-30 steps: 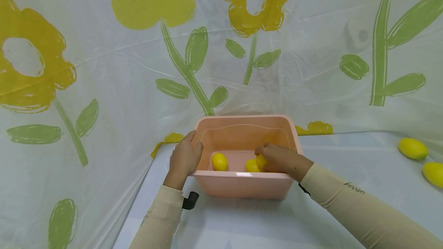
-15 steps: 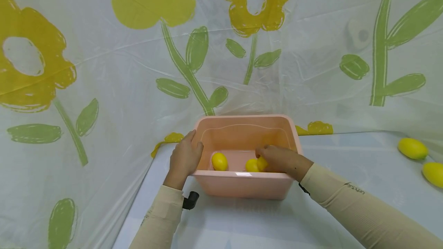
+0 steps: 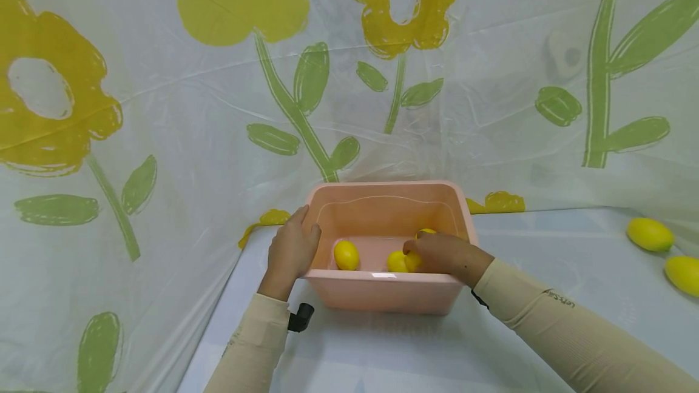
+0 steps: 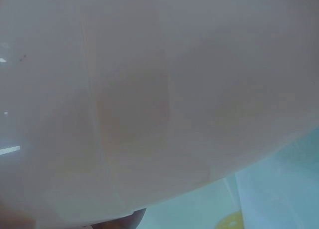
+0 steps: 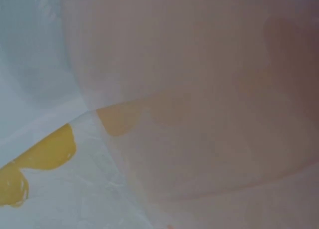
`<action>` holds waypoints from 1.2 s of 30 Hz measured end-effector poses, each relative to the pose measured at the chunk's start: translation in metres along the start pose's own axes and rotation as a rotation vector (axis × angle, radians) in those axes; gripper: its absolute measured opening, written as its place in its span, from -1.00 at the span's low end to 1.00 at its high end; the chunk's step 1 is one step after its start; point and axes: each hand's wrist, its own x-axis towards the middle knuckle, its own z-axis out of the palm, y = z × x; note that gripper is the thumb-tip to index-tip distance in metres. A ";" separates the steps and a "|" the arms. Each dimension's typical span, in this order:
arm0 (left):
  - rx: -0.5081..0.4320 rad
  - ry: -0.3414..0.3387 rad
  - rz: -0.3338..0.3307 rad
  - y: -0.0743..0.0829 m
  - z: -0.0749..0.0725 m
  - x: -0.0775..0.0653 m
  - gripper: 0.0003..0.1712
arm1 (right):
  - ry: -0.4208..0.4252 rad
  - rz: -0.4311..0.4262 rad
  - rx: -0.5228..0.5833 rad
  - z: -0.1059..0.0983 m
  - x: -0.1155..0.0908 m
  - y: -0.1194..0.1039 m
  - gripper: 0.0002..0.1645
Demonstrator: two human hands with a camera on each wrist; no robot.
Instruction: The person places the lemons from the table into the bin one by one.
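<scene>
A pink plastic basin (image 3: 384, 293) stands on the table in the head view. My left hand (image 3: 289, 247) grips its left rim, thumb toward the inside and fingers along the outer wall. Inside the basin, my right hand (image 3: 439, 255) curls its fingers over a yellow lemon (image 3: 413, 262), which it partly hides. Touching or close beside that one lies another lemon (image 3: 397, 261). A further lemon (image 3: 426, 231) peeks out behind the knuckles, and one more lemon (image 3: 346, 255) lies toward the left. Mostly blurred basin wall (image 4: 149, 114) fills the left wrist view; the right wrist view is similar.
Two lemons lie on the table at the far right, the rear lemon (image 3: 650, 235) near the back edge and the front lemon (image 3: 684, 275) cut by the frame. A flower-printed sheet (image 3: 491, 108) hangs close behind the basin. The pale tabletop (image 3: 371, 356) extends in front.
The lemon under my right hand has shifted slightly down toward the near wall. A lemon behind that hand has come into sight. My left hand and the basin have stayed put.
</scene>
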 end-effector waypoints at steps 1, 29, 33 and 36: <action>0.000 0.002 0.003 0.000 0.000 0.000 -0.34 | -0.004 0.000 -0.002 0.000 0.000 0.000 -0.66; 0.003 -0.010 -0.011 -0.001 0.002 0.004 -0.34 | 0.013 0.056 0.043 -0.001 0.005 0.002 -0.45; 0.001 -0.011 -0.008 -0.001 0.002 0.003 -0.34 | 0.025 0.048 0.028 -0.001 0.004 0.002 -0.45; 0.002 -0.012 -0.008 -0.001 0.003 0.003 -0.34 | 0.035 0.055 0.013 0.000 0.002 0.002 -0.44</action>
